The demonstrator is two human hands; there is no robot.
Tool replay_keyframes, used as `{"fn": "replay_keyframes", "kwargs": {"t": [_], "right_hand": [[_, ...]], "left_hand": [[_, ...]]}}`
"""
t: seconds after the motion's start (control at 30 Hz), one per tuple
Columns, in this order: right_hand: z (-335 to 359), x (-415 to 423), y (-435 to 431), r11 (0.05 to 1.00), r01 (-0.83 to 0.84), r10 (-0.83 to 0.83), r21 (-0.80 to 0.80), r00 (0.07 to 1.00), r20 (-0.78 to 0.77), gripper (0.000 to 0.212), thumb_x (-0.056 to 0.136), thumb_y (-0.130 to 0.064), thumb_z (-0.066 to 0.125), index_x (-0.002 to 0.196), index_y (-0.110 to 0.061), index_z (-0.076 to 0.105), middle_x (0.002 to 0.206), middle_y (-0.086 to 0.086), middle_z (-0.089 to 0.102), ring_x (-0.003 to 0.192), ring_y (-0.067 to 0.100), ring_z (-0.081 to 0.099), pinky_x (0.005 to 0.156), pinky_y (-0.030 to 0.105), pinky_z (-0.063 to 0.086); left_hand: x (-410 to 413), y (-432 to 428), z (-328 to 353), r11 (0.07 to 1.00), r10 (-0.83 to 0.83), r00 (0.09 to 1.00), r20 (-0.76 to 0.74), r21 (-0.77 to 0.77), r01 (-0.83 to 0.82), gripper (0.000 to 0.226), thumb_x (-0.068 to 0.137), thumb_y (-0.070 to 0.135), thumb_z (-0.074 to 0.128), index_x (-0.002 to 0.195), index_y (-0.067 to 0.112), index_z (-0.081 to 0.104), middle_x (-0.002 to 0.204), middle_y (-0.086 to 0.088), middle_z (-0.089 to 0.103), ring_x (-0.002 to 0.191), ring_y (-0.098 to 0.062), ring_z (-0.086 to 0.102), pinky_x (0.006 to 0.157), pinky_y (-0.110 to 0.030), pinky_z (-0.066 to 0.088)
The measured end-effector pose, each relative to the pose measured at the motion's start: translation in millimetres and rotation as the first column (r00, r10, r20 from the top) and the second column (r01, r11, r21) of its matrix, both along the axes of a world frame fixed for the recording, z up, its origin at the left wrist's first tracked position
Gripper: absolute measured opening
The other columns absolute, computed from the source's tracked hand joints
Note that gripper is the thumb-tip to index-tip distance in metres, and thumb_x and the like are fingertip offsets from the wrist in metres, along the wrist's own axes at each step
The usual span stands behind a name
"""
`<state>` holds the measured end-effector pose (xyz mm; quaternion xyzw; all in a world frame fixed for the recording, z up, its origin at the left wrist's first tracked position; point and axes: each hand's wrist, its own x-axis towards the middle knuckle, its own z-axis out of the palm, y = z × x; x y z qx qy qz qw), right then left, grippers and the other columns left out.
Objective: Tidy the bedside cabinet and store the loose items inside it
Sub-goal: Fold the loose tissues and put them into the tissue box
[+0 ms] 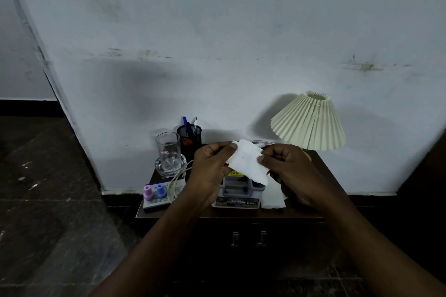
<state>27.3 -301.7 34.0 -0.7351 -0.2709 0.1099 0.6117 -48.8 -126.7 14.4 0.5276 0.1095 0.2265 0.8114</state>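
Head view only: both hands were up over the bedside cabinet (231,212), holding a white tissue (246,164) betw them in the air, above the grey organiser box (237,196). Left hand (211,169) had thumb + fingers pinched shut on the tissue's left edge; right hand (287,166) was pinched on its right edge, other fingers curled in. Forearms came in from bottom of frame, converging, wrists roughly level. Step looked like folding or smoothing the loose tissue prior to stowing; task prob early, since cabinet top was crowded w/ a glass (168,152) standing in a glass dish, mesh pen holder (189,138) behind it, a small box w/ pink + blue caps (154,191), a pale cable (175,183) looped beside the left wrist, more white tissue (274,196) lying right of the organiser box, and pleated lamp (309,122) at back right. Drawer handles (248,239) visible below; drawer looked closed. Next move likely calls for finishing the fold, freeing one hand and opening the drawer. Thin tissue, so light grip, could tear.
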Motion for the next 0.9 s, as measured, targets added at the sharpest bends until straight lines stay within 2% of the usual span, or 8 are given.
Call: {"fn": "replay_keyframes", "kwargs": {"t": [0.1, 0.2, 0.33, 0.43, 0.57, 0.63, 0.77, 0.9], "right_hand": [[-5.8, 0.2, 1.9, 0.995, 0.089, -0.088, 0.042, 0.995, -0.036, 0.015, 0.093, -0.026, 0.073, 0.100, -0.016, 0.065, 0.085, -0.003, 0.066, 0.072, 0.011, 0.058, 0.061, 0.030, 0.045], [-12.6, -1.0, 5.7, 0.987, 0.014, 0.043, 0.163, 0.939, -0.340, 0.051, 0.081, -0.039, 0.079, 0.125, -0.021, 0.061, 0.120, 0.005, 0.070, 0.099, 0.018, 0.066, 0.076, 0.039, 0.049], [-17.0, -2.9, 9.9, 0.977, -0.011, 0.118, 0.215, 0.863, -0.491, 0.035, 0.087, -0.017, 0.077, 0.120, -0.005, 0.071, 0.114, 0.018, 0.075, 0.091, 0.028, 0.069, 0.077, 0.042, 0.052], [-17.3, -0.4, 10.1, 0.980, 0.034, 0.041, 0.196, 0.931, -0.363, 0.024, 0.093, -0.005, 0.070, 0.116, 0.001, 0.071, 0.100, 0.021, 0.076, 0.076, 0.030, 0.066, 0.062, 0.036, 0.055], [-9.7, 3.2, 2.5, 0.998, -0.056, 0.059, 0.041, 0.996, -0.061, 0.022, 0.096, -0.008, 0.069, 0.117, -0.009, 0.074, 0.101, 0.016, 0.077, 0.078, 0.028, 0.073, 0.064, 0.037, 0.061], [-8.5, 4.9, -0.7, 0.997, -0.077, 0.076, -0.026, 0.996, -0.041, 0.022, 0.096, -0.008, 0.068, 0.116, -0.013, 0.075, 0.102, 0.011, 0.078, 0.087, 0.030, 0.076, 0.071, 0.043, 0.064], [-8.4, 6.0, -2.0, 0.999, -0.051, 0.050, -0.019, 0.998, -0.046, 0.022, 0.095, -0.002, 0.069, 0.115, -0.009, 0.073, 0.101, 0.009, 0.079, 0.093, 0.030, 0.077, 0.079, 0.048, 0.064], [-6.7, 6.8, 2.4, 1.000, 0.020, -0.020, 0.020, 1.000, -0.014, 0.021, 0.094, 0.001, 0.068, 0.112, -0.007, 0.073, 0.099, 0.010, 0.079, 0.093, 0.029, 0.076, 0.074, 0.044, 0.065]], "left_hand": [[-0.1, -2.1, 2.4, 0.998, -0.009, 1.000, 0.008, -0.063, 0.010, 0.012, 0.097, 0.002, 0.064, 0.098, 0.002, 0.076, 0.100, -0.015, 0.079, 0.089, -0.024, 0.076, 0.070, -0.032, 0.062], [0.9, -2.7, 4.6, 0.983, -0.003, 1.000, 0.023, -0.183, 0.007, 0.011, 0.096, -0.002, 0.064, 0.101, -0.005, 0.073, 0.099, -0.016, 0.078, 0.087, -0.024, 0.076, 0.069, -0.031, 0.063], [3.4, -0.5, 0.7, 0.970, -0.003, 1.000, 0.014, -0.244, 0.006, 0.013, 0.095, -0.002, 0.064, 0.104, -0.010, 0.070, 0.101, -0.020, 0.076, 0.088, -0.028, 0.074, 0.066, -0.033, 0.062], [2.5, 2.5, 0.3, 0.989, -0.013, 1.000, 0.009, -0.148, 0.015, 0.017, 0.095, 0.010, 0.069, 0.108, -0.001, 0.071, 0.104, -0.018, 0.077, 0.092, -0.029, 0.075, 0.073, -0.039, 0.064], [-1.4, 11.9, -5.1, 0.926, -0.003, 0.997, -0.071, 0.376, 0.029, 0.064, 0.078, 0.011, 0.088, 0.133, 0.022, 0.058, 0.111, -0.004, 0.075, 0.099, -0.019, 0.075, 0.081, -0.035, 0.063], [-1.2, 17.0, -10.4, 0.915, -0.056, 0.996, -0.074, 0.396, 0.081, 0.073, 0.078, 0.003, 0.087, 0.139, 0.024, 0.053, 0.110, -0.005, 0.075, 0.100, -0.022, 0.076, 0.081, -0.035, 0.063], [1.6, 21.6, -14.2, 0.901, -0.070, 0.992, -0.101, 0.420, 0.107, 0.054, 0.084, -0.005, 0.077, 0.128, 0.023, 0.063, 0.109, -0.001, 0.077, 0.103, -0.023, 0.075, 0.086, -0.039, 0.062], [1.9, 20.4, -13.1, 0.896, -0.050, 0.989, -0.138, 0.431, 0.105, 0.037, 0.089, -0.009, 0.067, 0.113, 0.019, 0.073, 0.110, -0.002, 0.077, 0.102, -0.029, 0.074, 0.070, -0.036, 0.063]]}}
